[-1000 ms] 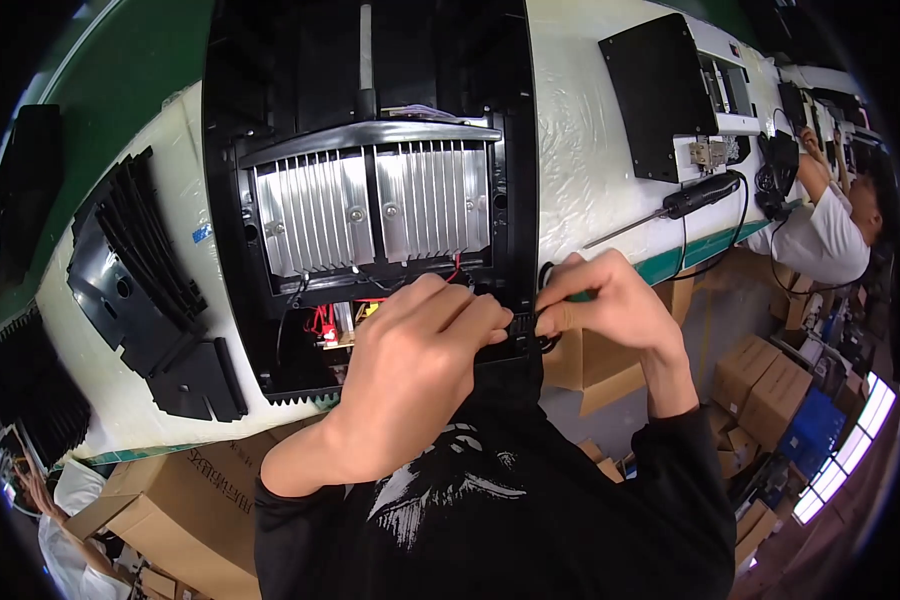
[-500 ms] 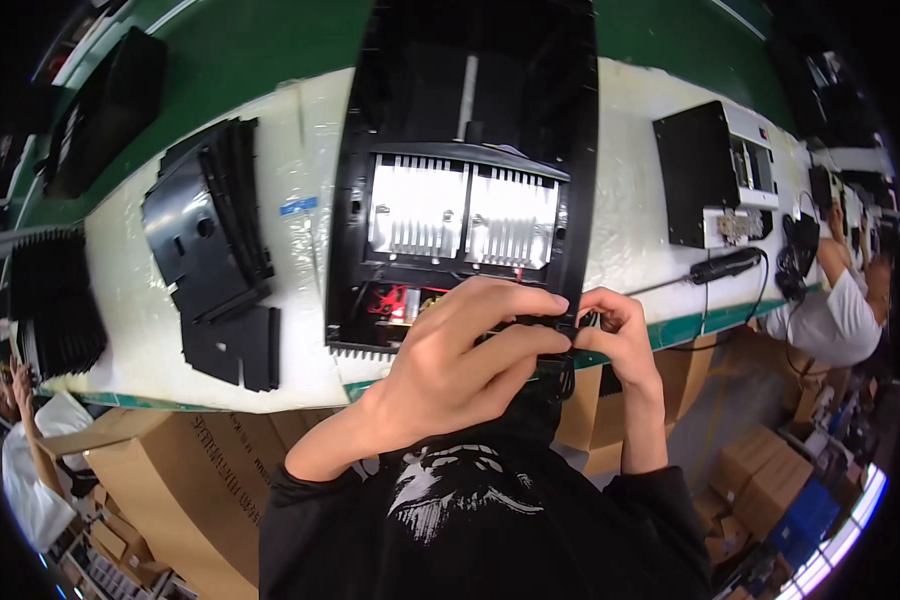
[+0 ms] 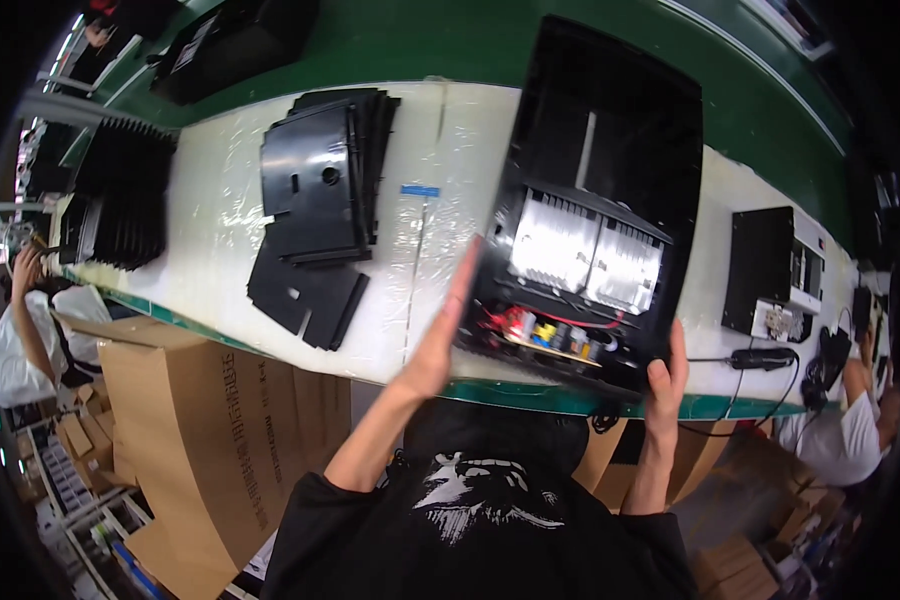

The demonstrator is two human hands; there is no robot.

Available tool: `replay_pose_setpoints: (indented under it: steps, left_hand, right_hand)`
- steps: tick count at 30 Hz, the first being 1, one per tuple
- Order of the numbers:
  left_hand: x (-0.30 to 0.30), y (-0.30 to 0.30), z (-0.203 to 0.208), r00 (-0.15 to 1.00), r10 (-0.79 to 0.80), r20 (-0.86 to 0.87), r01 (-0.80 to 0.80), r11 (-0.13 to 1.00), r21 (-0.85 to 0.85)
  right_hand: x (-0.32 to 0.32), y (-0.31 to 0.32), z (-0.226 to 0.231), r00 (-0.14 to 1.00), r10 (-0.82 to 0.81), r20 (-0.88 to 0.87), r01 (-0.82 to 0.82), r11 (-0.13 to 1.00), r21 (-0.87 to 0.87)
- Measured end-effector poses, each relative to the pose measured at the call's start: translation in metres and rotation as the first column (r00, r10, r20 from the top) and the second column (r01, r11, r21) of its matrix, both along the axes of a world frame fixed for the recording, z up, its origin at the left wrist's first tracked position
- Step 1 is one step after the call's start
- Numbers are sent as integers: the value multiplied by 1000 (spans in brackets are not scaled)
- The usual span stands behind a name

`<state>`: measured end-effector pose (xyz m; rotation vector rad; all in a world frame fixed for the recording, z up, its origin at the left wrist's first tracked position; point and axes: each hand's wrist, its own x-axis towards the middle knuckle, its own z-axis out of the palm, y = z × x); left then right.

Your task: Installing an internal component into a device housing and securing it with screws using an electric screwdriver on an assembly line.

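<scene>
Large black plastic housing with two silver finned heat sinks (image 3: pixel 595 235) held by both side edges on the white tabletop (image 3: pixel 220 240).

Left hand (image 3: pixel 448 335) flat against the left edge, fingers extended; right hand (image 3: pixel 663 385) gripping the lower right corner, fingers curled round the rim – likely mid-reposition, near end possibly lifted, hard to tell through the fisheye. Next move calling for an even two-sided hold, clear of the red wiring and small circuit board (image 3: pixel 550 335) – and of the stack of black plastic panels (image 3: pixel 315 190) lying well apart to the left.
</scene>
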<state>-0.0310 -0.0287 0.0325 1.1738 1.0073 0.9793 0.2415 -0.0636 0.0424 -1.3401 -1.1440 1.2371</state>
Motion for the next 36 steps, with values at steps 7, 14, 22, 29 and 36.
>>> replay_pose_setpoints:
  steps: [7, 14, 22, 29, 36]
  left_hand:
    - [-22, -29, -2, 982, 134, -129, -116, 983, 141]
    - [-158, -15, 8, 352, 747, -564, -659, 626, 417]
    - [-211, -23, -22, 336, 383, -860, -482, 855, 193]
    - [-207, -29, -4, 203, 178, -963, -517, 854, 49]
    - [-217, -53, -5, 184, 104, -978, -594, 804, -26]
  right_hand:
    - [15, -7, 17, 991, -45, 129, 51, 998, -48]
    - [25, -6, 19, 983, 56, 176, -38, 994, -101]
    - [20, -10, 24, 986, 23, 167, 0, 991, -133]
    - [20, -9, 31, 983, 48, 177, -18, 986, -163]
    - [20, -6, 38, 978, 65, 198, -25, 980, -200]
